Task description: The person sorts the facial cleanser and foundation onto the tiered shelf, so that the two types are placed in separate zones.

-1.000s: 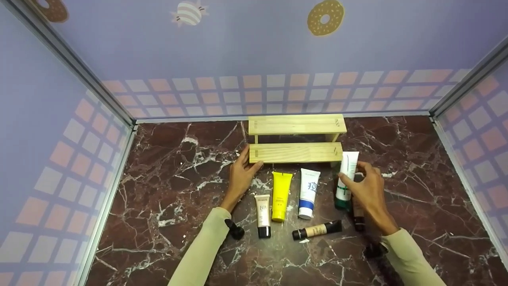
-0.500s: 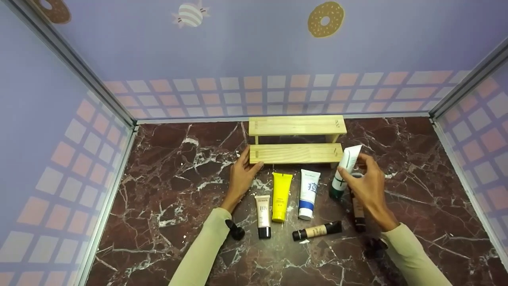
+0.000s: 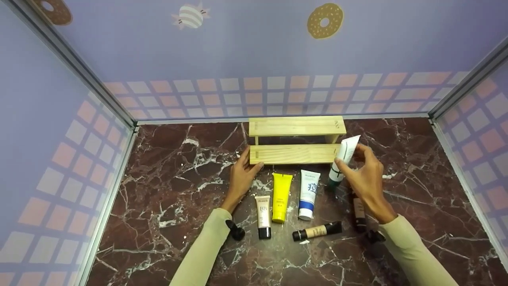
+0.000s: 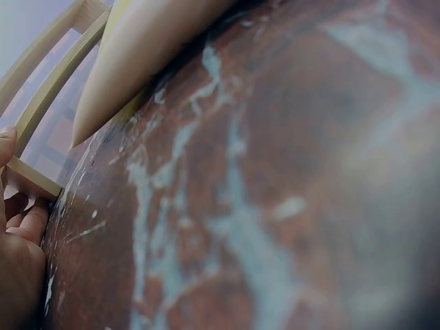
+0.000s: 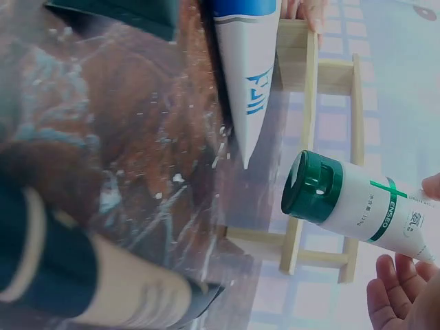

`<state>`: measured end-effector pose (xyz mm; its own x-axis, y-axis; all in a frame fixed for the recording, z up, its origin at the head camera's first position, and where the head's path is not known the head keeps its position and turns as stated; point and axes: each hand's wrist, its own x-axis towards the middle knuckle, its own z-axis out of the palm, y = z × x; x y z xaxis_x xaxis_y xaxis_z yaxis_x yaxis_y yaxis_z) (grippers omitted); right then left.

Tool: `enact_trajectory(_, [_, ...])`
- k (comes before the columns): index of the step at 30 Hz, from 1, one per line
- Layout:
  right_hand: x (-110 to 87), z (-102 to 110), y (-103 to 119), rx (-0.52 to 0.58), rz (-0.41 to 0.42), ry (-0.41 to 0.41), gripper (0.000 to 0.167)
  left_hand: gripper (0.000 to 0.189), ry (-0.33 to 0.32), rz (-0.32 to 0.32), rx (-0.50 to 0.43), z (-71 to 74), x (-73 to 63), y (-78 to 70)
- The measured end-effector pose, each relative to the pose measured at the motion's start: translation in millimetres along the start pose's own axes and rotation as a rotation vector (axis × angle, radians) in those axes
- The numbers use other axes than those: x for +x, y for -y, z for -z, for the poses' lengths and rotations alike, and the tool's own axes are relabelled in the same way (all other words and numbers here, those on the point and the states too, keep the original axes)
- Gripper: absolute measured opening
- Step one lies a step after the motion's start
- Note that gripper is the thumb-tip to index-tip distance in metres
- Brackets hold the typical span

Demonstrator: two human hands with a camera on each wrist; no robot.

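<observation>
In the head view my right hand [image 3: 366,176] pinches a white squeeze tube with a green cap [image 3: 344,155], tilted cap down, by the right end of the two-tier wooden shelf [image 3: 293,154]. The right wrist view shows that tube [image 5: 371,206] raised off the tabletop. My left hand [image 3: 241,178] grips the shelf's left end, with the thumb at the front edge. Before the shelf lie a yellow tube [image 3: 281,198], a white and blue tube [image 3: 308,194], a BB cream tube [image 3: 263,216] and a small black and beige tube [image 3: 317,230].
A brown tube [image 3: 359,214] lies partly hidden under my right wrist. The shelf stands on a dark red marbled tabletop [image 3: 178,190], close to the patterned back wall [image 3: 254,59]. Side walls [image 3: 51,159] rise at left and right.
My right hand has lifted the white and green tube and moved it slightly up toward the shelf, tilting it. My left hand stays at the shelf's left end.
</observation>
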<state>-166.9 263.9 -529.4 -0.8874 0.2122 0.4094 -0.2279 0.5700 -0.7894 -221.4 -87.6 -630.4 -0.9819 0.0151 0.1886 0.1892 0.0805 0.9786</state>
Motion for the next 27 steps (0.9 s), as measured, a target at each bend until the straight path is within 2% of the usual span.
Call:
enact_trajectory(14, [19.8,-14.1,21.2,0.020,0.114,-0.020,0.055,0.082,0.018,-0.012,0.002,-1.4,-1.3,-1.5])
enact_trajectory(18, [23.9,-18.0,28.7,0.026,0.123,-0.022,0.057,0.083,0.019,-0.002,-0.003,-3.6,-0.7,-1.8])
enact_trajectory(27, [36.5,-34.7,50.1,0.087,0.180,0.009,0.055,0.082,0.012,-0.009,-0.016,0.1,-0.1,-0.8])
